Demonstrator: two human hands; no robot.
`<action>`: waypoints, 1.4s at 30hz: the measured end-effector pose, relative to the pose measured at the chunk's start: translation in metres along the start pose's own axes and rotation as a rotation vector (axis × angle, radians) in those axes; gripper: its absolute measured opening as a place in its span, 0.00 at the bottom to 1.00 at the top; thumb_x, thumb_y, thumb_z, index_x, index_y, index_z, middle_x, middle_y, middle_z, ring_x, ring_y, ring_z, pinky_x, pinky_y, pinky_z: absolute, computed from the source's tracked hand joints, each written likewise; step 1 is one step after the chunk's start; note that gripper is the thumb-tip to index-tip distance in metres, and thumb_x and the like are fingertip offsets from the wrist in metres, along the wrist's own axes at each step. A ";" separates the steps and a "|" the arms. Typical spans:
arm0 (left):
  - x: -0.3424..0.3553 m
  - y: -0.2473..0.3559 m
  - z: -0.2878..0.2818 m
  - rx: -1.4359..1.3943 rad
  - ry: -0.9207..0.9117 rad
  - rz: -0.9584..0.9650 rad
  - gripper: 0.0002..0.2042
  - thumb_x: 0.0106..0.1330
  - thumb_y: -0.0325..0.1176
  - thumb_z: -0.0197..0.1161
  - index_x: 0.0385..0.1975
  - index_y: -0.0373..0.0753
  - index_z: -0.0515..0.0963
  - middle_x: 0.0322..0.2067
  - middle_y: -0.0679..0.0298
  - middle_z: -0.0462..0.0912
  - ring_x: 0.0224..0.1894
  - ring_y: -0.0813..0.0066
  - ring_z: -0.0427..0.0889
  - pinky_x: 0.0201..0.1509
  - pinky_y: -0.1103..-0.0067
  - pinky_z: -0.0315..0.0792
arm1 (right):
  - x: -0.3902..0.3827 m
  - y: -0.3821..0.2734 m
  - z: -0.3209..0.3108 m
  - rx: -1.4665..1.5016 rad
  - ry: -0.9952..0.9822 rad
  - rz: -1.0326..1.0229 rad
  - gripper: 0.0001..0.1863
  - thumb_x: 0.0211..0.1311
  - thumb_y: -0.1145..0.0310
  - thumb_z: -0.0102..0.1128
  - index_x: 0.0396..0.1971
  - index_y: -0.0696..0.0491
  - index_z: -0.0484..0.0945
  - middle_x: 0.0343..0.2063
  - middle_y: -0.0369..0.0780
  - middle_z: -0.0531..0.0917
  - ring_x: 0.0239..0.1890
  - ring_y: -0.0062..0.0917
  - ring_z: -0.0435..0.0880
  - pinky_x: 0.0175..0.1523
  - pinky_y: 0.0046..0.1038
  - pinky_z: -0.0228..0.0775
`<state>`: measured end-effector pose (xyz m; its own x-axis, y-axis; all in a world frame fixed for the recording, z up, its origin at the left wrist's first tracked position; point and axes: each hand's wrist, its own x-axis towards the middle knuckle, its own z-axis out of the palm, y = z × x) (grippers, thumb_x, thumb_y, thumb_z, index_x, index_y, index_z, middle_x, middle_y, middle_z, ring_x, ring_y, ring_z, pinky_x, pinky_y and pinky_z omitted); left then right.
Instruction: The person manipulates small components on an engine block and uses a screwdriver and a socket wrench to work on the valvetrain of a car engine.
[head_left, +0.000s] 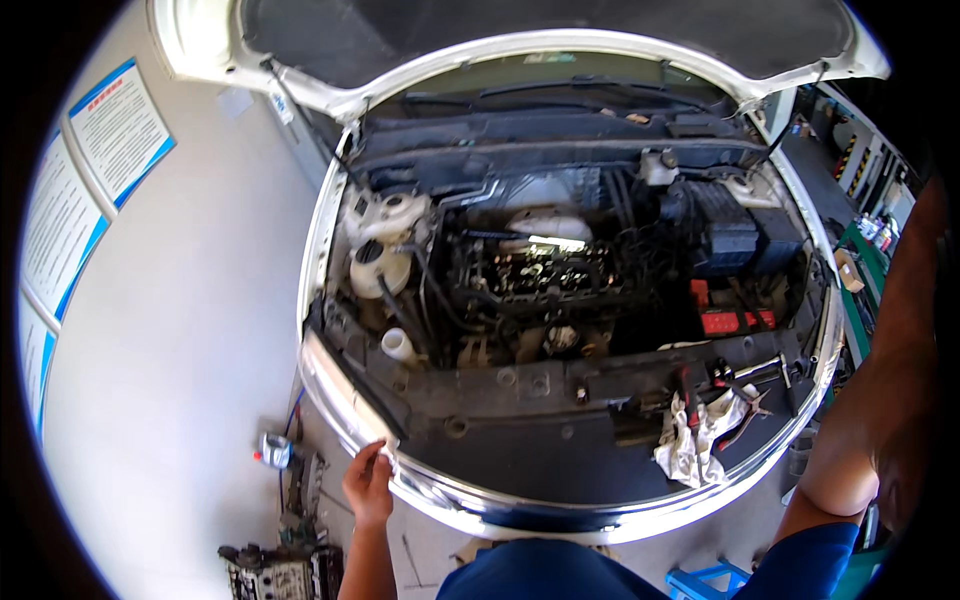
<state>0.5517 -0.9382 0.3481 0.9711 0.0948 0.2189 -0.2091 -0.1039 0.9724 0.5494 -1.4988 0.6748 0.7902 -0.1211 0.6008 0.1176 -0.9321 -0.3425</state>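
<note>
My left hand [368, 480] is at the car's front edge beside the left headlamp [335, 380], fingers pinched at a small pale thing too unclear to name. My right forearm [885, 350] rises along the right rim; its hand is out of sight. Under the raised hood [540, 40] lies the exposed engine top [545, 270], with a white reservoir [378, 272] at left and a red-topped battery [738, 320] at right. A crumpled white rag [680, 460], red-handled pliers [740, 425] and a ratchet [785, 385] lie on the dark front panel [520, 450].
A wall with posters [120, 130] stands at left. On the floor are an engine assembly [280, 575] and a small grey device [275, 450] with cable. A green rack [860, 300] holding bottles stands at right, a blue stool [710, 580] at lower right.
</note>
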 end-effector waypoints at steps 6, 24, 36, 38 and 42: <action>-0.002 0.012 -0.007 0.041 0.037 -0.028 0.11 0.67 0.27 0.58 0.46 0.30 0.77 0.24 0.71 0.75 0.25 0.87 0.70 0.29 0.88 0.65 | -0.012 -0.009 0.028 0.161 0.019 -0.091 0.23 0.57 0.56 0.66 0.43 0.58 0.73 0.35 0.39 0.77 0.33 0.21 0.74 0.38 0.21 0.66; 0.045 -0.017 -0.047 0.026 0.012 -0.014 0.11 0.66 0.28 0.60 0.46 0.30 0.77 0.25 0.68 0.77 0.25 0.84 0.73 0.30 0.86 0.67 | -0.315 -0.014 0.159 0.626 0.186 0.803 0.07 0.64 0.71 0.58 0.38 0.57 0.77 0.29 0.34 0.80 0.28 0.14 0.74 0.33 0.18 0.67; 0.155 -0.058 -0.098 -0.009 -0.289 0.109 0.10 0.64 0.24 0.59 0.43 0.31 0.78 0.28 0.66 0.78 0.27 0.84 0.73 0.31 0.85 0.69 | -0.363 -0.133 0.210 0.070 0.197 1.024 0.17 0.62 0.66 0.61 0.49 0.56 0.74 0.20 0.31 0.76 0.23 0.13 0.71 0.28 0.17 0.61; 0.167 -0.053 -0.099 -0.034 -0.323 0.071 0.10 0.62 0.23 0.61 0.43 0.33 0.79 0.28 0.67 0.78 0.27 0.84 0.72 0.32 0.86 0.67 | -0.374 -0.145 0.214 0.051 0.219 1.152 0.17 0.62 0.67 0.60 0.49 0.56 0.73 0.20 0.31 0.75 0.21 0.12 0.69 0.26 0.17 0.59; 0.189 -0.037 -0.085 0.029 -0.479 0.015 0.11 0.62 0.24 0.61 0.45 0.36 0.79 0.28 0.66 0.78 0.28 0.83 0.73 0.31 0.85 0.67 | -0.385 -0.150 0.226 0.108 0.272 1.249 0.18 0.61 0.68 0.60 0.50 0.55 0.71 0.18 0.31 0.73 0.18 0.11 0.65 0.22 0.17 0.53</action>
<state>0.7330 -0.8320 0.3600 0.9130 -0.3732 0.1646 -0.2269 -0.1296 0.9653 0.3633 -1.2356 0.3314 0.2526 -0.9665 -0.0454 -0.5527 -0.1056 -0.8267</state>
